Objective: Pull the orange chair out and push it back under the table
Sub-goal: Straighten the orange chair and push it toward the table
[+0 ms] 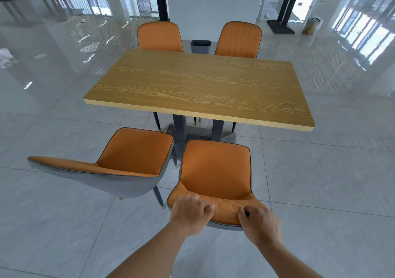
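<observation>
An orange chair (215, 170) with a grey shell stands right in front of me, pulled clear of the wooden table (201, 87); its seat front lies a little short of the table's near edge. My left hand (190, 213) grips the left part of the backrest's top edge, fingers curled over the padding. My right hand (259, 224) grips the right part of the same edge. Both forearms reach in from the bottom of the view.
A second orange chair (119, 160) stands just to the left, turned sideways and also out from the table. Two more orange chairs (160, 37) (238, 39) are tucked in at the far side, a grey bin (200, 46) between them. Glossy tiled floor surrounds everything.
</observation>
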Demonstrator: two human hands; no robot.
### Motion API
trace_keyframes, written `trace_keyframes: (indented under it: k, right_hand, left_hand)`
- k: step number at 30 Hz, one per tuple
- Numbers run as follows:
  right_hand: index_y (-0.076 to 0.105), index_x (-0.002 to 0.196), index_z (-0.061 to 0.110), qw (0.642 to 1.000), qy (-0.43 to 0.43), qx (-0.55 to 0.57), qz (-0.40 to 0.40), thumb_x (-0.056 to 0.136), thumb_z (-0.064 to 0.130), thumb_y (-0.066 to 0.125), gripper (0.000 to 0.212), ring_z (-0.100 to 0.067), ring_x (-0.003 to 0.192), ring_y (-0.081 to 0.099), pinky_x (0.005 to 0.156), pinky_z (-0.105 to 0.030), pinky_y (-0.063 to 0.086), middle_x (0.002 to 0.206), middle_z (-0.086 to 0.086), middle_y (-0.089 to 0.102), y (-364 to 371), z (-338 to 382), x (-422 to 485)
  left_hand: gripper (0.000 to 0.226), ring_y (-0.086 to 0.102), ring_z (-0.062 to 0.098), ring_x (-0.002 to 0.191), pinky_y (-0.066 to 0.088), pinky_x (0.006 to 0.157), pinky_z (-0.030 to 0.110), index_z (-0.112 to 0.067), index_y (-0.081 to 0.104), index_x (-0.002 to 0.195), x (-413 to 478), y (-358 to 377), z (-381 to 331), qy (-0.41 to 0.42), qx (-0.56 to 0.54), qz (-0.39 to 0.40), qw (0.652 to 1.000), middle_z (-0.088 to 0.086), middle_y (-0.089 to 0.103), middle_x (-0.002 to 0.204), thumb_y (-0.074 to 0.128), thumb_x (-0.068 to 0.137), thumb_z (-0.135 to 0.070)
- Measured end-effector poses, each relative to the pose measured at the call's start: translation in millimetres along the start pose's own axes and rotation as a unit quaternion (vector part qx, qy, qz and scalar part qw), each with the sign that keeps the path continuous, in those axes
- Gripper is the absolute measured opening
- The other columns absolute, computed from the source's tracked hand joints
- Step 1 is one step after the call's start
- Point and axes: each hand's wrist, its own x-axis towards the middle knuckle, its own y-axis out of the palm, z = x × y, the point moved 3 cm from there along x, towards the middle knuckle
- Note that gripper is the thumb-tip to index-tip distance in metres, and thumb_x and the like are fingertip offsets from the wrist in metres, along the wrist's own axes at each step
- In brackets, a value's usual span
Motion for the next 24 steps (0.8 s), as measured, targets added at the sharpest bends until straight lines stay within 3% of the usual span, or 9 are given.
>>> trace_keyframes:
  k: [9, 14, 24]
  right_hand:
    - [0.05, 0.051, 0.024, 1.0, -0.001, 0.008, -0.008, 0.098, 0.047, 0.045, 0.053, -0.009, 0.049, 0.051, 0.047, -0.02, 0.038, 0.05, 0.004, 0.051, -2.5, 1.9, 6.1]
    - [0.052, 0.049, 0.021, 0.999, 0.002, 0.025, -0.02, 0.096, 0.043, 0.05, 0.052, -0.01, 0.046, 0.051, 0.045, -0.026, 0.045, 0.046, 0.004, 0.049, 6.3, -2.8, 9.4]
    - [0.053, 0.051, 0.021, 0.999, 0.002, 0.023, -0.031, 0.094, 0.045, 0.05, 0.05, -0.01, 0.045, 0.05, 0.045, -0.031, 0.05, 0.045, 0.004, 0.049, 15.9, -7.8, 9.2]
  left_hand:
    - [0.055, 0.051, 0.016, 0.074, 0.04, 0.064, 0.03, -0.025, 0.05, 0.073, 7.9, -4.2, 2.6, -0.012, -0.026, -0.026, 0.999, 0.0, 0.055, 0.076, 0.007, 0.092, -0.054]
    - [0.066, 0.049, 0.014, 0.076, 0.036, 0.065, 0.03, -0.026, 0.069, 0.089, 9.2, 1.5, 4.6, -0.005, -0.005, -0.018, 1.0, -0.002, 0.059, 0.081, 0.009, 0.093, -0.055]
    - [0.067, 0.052, 0.013, 0.079, 0.039, 0.066, 0.03, -0.03, 0.072, 0.099, 7.8, 6.4, 6.8, -0.012, 0.002, -0.008, 1.0, -0.003, 0.061, 0.086, 0.011, 0.095, -0.057]
